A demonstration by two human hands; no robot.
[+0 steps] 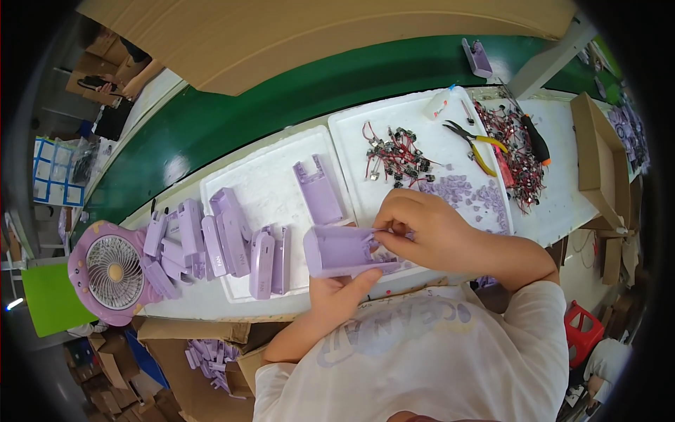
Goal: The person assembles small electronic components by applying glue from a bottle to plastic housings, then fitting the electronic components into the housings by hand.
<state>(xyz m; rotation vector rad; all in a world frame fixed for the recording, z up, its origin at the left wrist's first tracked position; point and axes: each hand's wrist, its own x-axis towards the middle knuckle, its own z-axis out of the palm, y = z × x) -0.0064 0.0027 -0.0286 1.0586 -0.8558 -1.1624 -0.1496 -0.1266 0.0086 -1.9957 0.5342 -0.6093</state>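
Observation:
My left hand [343, 299] grips a light purple plastic housing [336, 253] from below, with its hollow side facing up. At the housing's right end, the thumb and fingers of my right hand [427, 228] are pinched together over the small inner posts. Whatever lies between those fingertips is hidden. Just beyond, another hollow purple housing [320, 191] rests on a white foam tray [264, 179]. Small purple plastic pieces [453, 190] are scattered past my right hand, near a heap of small switch-like parts with red and black wires [402, 153].
Several purple housings [230, 235] stand at left beside a round pink fan [112, 273]. Yellow-handled pliers [484, 149] and a black screwdriver [536, 141] lie at right near more wired parts [517, 165]. A green conveyor belt [232, 123] runs behind; an open carton [190, 383] sits below.

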